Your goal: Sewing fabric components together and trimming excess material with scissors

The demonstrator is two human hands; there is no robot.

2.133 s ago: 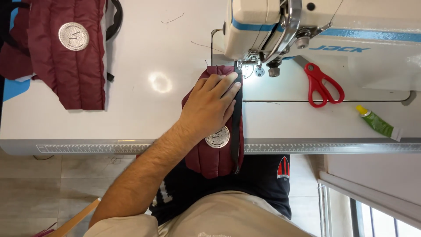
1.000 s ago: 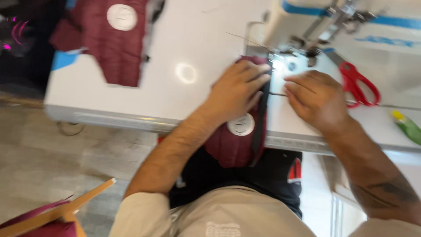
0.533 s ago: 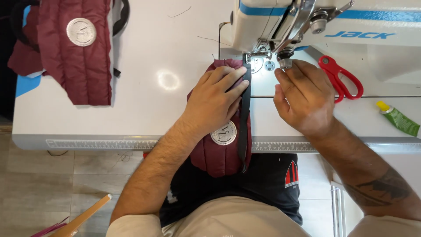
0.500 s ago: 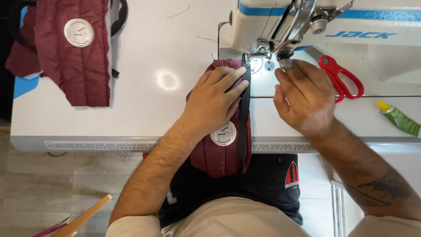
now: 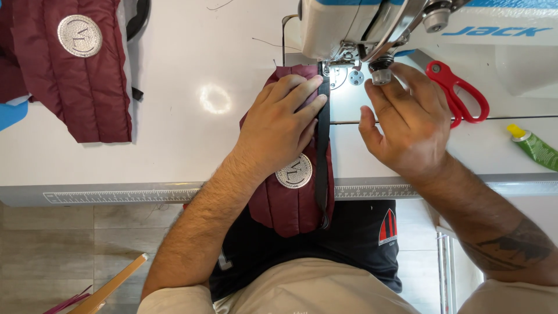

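I see the left hand (image 5: 278, 131) lying flat, fingers spread and unclenched, on the maroon quilted panel (image 5: 290, 197). It grasps nothing; it pins the cloth to the table (image 5: 174, 75) so the black strip (image 5: 322, 145) along the panel's right edge stays lined up under the presser foot (image 5: 332, 68). The panel's top end sits under the foot, and its lower end hangs off the table's front edge toward the lap, with a round silver patch (image 5: 294, 172) just below the left hand's heel.

The right hand (image 5: 407, 125) rests beside the strip, its fingertips closed lightly around a small knob (image 5: 379, 75) under the machine head (image 5: 349, 26), presumably to adjust the machine.

Red scissors (image 5: 459, 93) lie just right of that hand, and a green tube (image 5: 532, 145) further right. A second maroon piece (image 5: 75, 64) lies well apart at the far left. The machine head hides the needle itself from me.
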